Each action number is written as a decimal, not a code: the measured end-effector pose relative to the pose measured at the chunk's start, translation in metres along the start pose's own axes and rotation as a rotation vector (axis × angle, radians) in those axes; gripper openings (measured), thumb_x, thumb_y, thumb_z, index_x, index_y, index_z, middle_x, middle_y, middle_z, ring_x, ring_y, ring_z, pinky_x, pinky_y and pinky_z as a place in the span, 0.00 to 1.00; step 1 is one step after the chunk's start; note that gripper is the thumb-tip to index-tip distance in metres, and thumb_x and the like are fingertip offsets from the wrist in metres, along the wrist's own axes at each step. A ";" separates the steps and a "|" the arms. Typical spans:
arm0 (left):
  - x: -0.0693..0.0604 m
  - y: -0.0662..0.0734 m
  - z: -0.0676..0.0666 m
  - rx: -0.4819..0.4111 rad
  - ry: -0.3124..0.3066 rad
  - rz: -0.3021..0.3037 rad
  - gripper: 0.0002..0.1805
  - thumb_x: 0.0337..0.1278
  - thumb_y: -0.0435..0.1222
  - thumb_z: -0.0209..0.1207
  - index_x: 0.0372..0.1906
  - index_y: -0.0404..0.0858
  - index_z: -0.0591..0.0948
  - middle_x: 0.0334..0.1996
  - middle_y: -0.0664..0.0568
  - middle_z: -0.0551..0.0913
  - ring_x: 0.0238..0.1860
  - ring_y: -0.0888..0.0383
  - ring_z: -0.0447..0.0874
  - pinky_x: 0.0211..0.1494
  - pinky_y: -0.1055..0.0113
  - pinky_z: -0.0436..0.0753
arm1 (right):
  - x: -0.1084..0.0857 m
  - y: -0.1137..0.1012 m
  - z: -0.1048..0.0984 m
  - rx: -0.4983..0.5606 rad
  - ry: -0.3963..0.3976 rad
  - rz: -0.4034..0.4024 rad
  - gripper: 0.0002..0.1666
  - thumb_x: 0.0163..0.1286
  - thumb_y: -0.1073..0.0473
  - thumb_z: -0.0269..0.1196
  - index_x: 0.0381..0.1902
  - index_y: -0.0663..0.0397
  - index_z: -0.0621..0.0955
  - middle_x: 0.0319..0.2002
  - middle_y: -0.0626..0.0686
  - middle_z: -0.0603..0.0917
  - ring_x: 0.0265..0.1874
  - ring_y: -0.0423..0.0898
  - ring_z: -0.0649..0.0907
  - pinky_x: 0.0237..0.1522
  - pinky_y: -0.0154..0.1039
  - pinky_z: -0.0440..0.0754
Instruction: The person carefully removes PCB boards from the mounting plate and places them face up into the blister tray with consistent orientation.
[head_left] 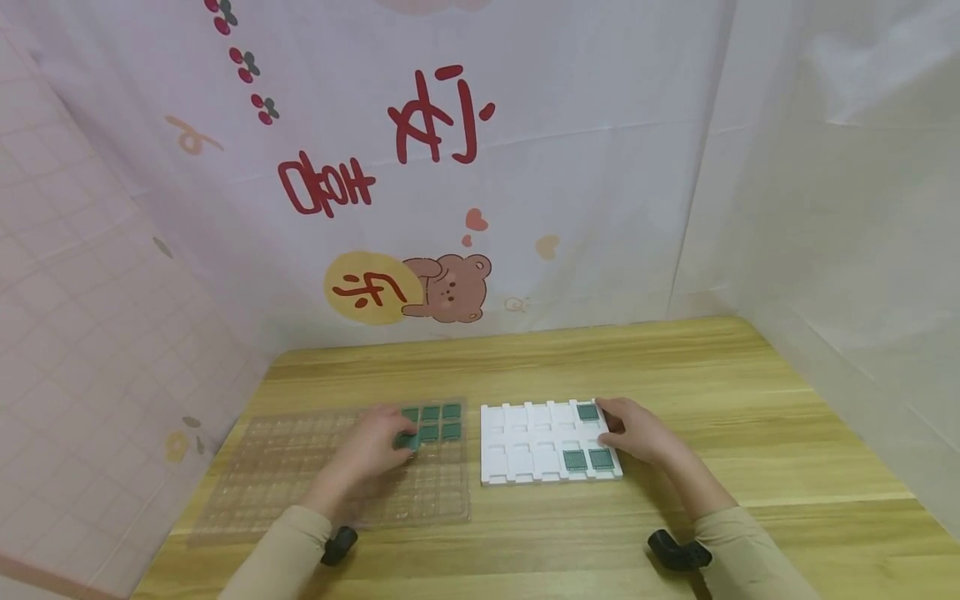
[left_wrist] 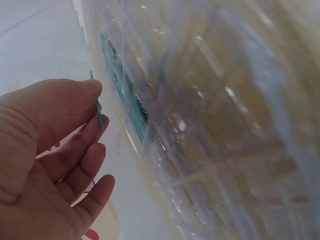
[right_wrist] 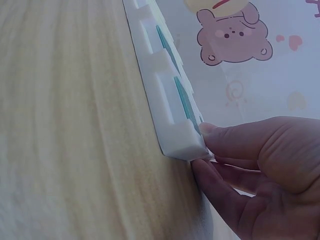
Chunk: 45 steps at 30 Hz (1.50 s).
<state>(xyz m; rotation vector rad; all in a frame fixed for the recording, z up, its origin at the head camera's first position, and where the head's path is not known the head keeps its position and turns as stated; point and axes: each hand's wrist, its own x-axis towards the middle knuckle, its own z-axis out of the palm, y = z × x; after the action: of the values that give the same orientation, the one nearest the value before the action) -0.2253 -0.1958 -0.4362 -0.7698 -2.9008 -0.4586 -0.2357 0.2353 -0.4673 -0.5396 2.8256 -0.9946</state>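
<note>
My left hand is over the clear plastic tray, pinching a thin green circuit board between thumb and fingertip. In the left wrist view that board shows edge-on, apart from the tray. Several other green boards lie in the tray's right-hand pockets. To the right lies a white compartment tray, whose right edge my right hand grips with thumb and fingers. Three green boards sit in it: one at the far right and two along the near row.
Both trays lie on a wood-grain table, a narrow gap between them. A printed white curtain hangs behind the table and along its sides. Black straps with camera mounts are on both wrists.
</note>
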 end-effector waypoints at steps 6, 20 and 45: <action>-0.004 -0.005 0.000 0.027 -0.016 0.023 0.12 0.42 0.32 0.75 0.36 0.36 0.88 0.33 0.53 0.83 0.42 0.50 0.78 0.54 0.48 0.75 | 0.000 -0.002 -0.001 -0.006 -0.005 0.003 0.37 0.63 0.65 0.68 0.65 0.77 0.68 0.58 0.71 0.75 0.55 0.62 0.76 0.59 0.62 0.70; -0.008 -0.009 0.004 0.002 -0.048 -0.052 0.12 0.42 0.31 0.76 0.36 0.37 0.87 0.37 0.51 0.86 0.48 0.47 0.81 0.68 0.46 0.66 | 0.001 0.001 0.002 -0.006 -0.003 0.029 0.38 0.64 0.63 0.69 0.66 0.75 0.68 0.60 0.71 0.73 0.58 0.64 0.74 0.61 0.61 0.69; -0.007 -0.011 0.006 0.006 -0.088 -0.055 0.12 0.43 0.32 0.75 0.36 0.38 0.87 0.37 0.53 0.85 0.46 0.49 0.81 0.64 0.47 0.70 | 0.000 0.002 0.001 -0.041 0.010 -0.008 0.37 0.63 0.64 0.69 0.65 0.76 0.69 0.56 0.69 0.76 0.50 0.58 0.77 0.56 0.59 0.73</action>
<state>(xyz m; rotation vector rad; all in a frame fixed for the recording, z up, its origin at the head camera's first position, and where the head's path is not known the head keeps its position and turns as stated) -0.2247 -0.2063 -0.4458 -0.7288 -3.0100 -0.4319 -0.2360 0.2361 -0.4691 -0.5525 2.8603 -0.9457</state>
